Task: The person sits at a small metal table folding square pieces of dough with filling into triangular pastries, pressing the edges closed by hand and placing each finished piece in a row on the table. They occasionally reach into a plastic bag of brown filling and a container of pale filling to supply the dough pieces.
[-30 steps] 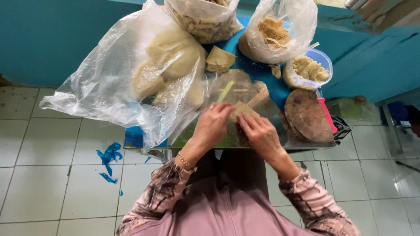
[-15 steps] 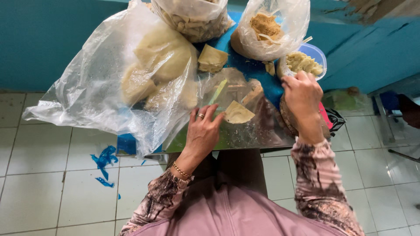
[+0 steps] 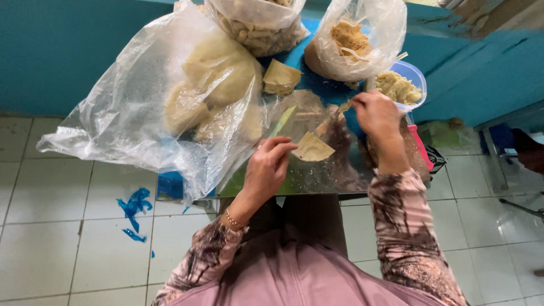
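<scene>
My left hand (image 3: 271, 165) pinches the near edge of a thin pale dough wrapper (image 3: 312, 148) that lies on a clear plastic sheet (image 3: 317, 170) over the small table. My right hand (image 3: 377, 116) is raised to the right, its fingers closed on a small spoon-like stick (image 3: 344, 106) with a bit of filling, just below a clear tub of yellowish filling (image 3: 398, 86). A folded dumpling (image 3: 281, 77) rests on the blue table top further back.
A large clear bag of dough lumps (image 3: 187, 102) fills the left. Behind stand a bag of folded pieces (image 3: 258, 25) and a bag of brown crumbs (image 3: 354, 37). A red-handled tool (image 3: 421, 148) lies at the right. White floor tiles with blue scraps (image 3: 133, 207) lie below.
Both hands were together on the wrapper. My right hand then went to the tub and now comes back a little with the stick. My left hand stays at the wrapper.
</scene>
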